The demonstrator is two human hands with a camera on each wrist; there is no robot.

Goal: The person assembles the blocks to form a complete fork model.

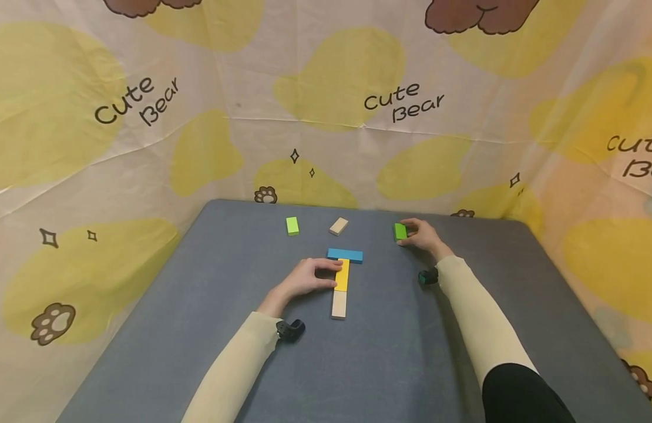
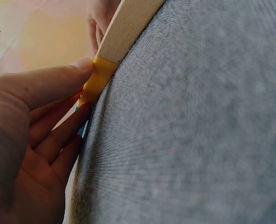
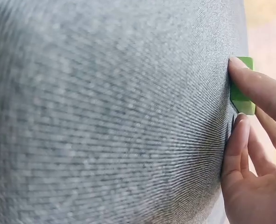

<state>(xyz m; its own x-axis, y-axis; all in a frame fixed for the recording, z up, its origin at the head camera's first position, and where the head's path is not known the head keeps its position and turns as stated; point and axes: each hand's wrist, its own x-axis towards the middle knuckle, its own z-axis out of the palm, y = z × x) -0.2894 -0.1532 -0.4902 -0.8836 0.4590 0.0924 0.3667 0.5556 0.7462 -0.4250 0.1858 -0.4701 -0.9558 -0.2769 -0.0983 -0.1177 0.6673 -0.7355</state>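
While plain wooden block [image 1: 339, 305] lies nearest on grey table [image 1: 389, 358], end to end with yellow block [image 1: 343, 276], left hand [image 1: 303, 277] pinches yellow block from left, thumb and fingertips just parted by it. Blue block [image 1: 345, 255] lies crosswise at yellow block's far end. Farther, off right, right hand [image 1: 423, 236] holds green block [image 1: 399, 231] between thumb and fingers. Beyond: tan block [image 1: 339, 226], lime block [image 1: 292, 226], patterned curtain [image 1: 326, 129].

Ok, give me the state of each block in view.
yellow block: pinched by left hand
near wooden block: lying in line with yellow block
blue block: lying crosswise beyond yellow block
far wooden block: lying angled, untouched
left green block: lying apart, untouched
right green block: gripped by right hand
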